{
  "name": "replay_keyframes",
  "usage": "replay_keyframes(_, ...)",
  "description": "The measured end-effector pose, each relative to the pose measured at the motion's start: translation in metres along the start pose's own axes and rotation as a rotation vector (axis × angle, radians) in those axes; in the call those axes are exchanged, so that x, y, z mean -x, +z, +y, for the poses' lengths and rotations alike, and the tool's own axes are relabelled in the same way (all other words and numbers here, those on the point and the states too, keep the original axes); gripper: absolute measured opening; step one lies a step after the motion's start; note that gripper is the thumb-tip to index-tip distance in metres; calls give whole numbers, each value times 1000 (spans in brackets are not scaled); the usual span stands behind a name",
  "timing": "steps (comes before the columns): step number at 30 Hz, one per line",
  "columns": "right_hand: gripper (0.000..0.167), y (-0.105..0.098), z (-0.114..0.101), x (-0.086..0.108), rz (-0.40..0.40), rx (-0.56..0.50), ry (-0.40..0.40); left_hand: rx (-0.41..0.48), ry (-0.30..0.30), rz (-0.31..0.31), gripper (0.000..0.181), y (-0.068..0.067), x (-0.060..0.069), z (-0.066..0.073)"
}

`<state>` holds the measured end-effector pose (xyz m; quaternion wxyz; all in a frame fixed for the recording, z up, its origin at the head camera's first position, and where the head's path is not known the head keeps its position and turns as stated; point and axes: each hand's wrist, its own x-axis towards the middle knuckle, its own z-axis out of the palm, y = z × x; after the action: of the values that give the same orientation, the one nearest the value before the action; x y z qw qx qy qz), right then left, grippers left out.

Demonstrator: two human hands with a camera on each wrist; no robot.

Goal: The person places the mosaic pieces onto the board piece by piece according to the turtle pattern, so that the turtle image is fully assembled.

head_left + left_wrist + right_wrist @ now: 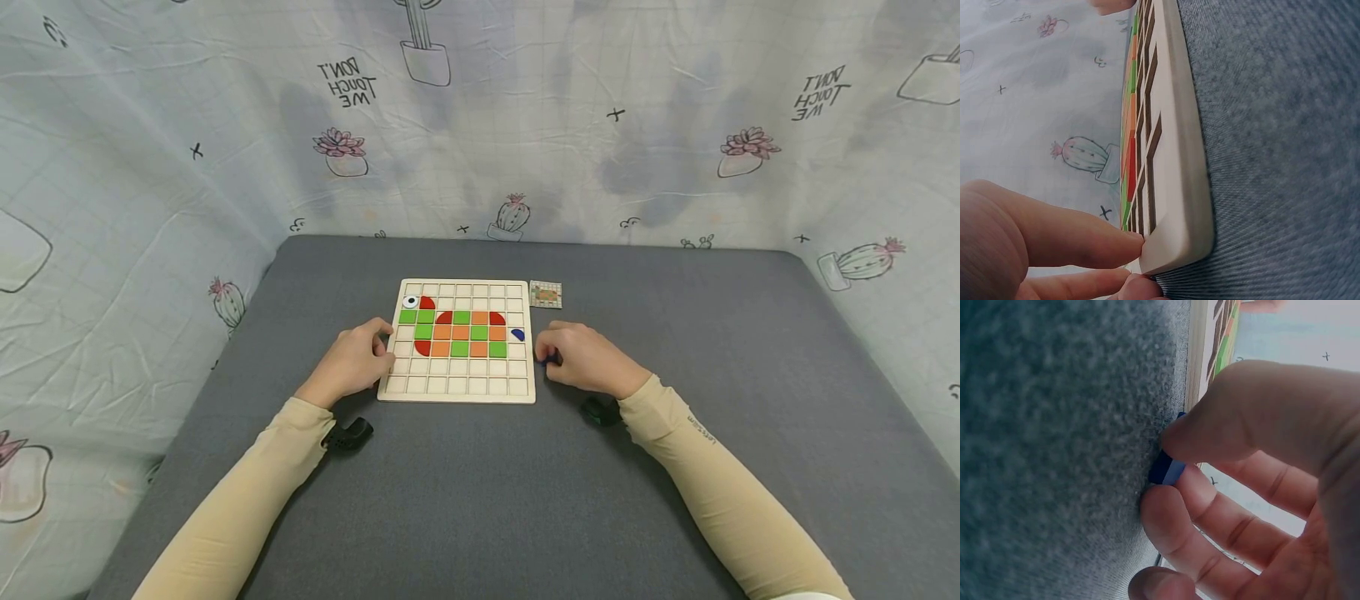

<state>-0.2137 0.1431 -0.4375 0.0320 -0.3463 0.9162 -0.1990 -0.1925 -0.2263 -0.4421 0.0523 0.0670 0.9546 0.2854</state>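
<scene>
A pale wooden grid board (457,385) lies flat on the grey table. Its recesses hold green, orange and red tiles, plus a white disc with a black dot (411,302). A dark blue rounded piece (517,334) sits in the far-right column. My left hand (352,358) holds the board's left edge, with the thumb and fingers at its near corner in the left wrist view. Just off the board's right edge, my right hand (588,357) pinches a small dark blue block (1166,470) close to the table surface. The fingers partly hide that block's shape.
A small square pattern card (546,294) lies by the board's top right corner. Grey cloth (465,500) covers the table around the board. Behind and at both sides hangs a white printed curtain (480,125). Dark wrist mounts (351,435) sit under both sleeves.
</scene>
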Motion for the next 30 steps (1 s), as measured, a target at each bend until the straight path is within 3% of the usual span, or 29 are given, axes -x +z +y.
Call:
replay_keyframes(11, 13, 1, 0, 0, -5, -15, 17, -12, -2, 2, 43, 0, -1, 0)
replay_keyframes(18, 14, 1, -1, -2, 37, -26, 10, -18, -5, 5, 43, 0, -1, 2)
replay_keyframes(25, 9, 1, -13, -12, 71, -53, -35, -27, -7, 6, 42, 0, -1, 2)
replay_keyframes(30, 12, 4, -29, -27, 81, -49, -111, -21, -5, 5, 43, -1, 0, 2)
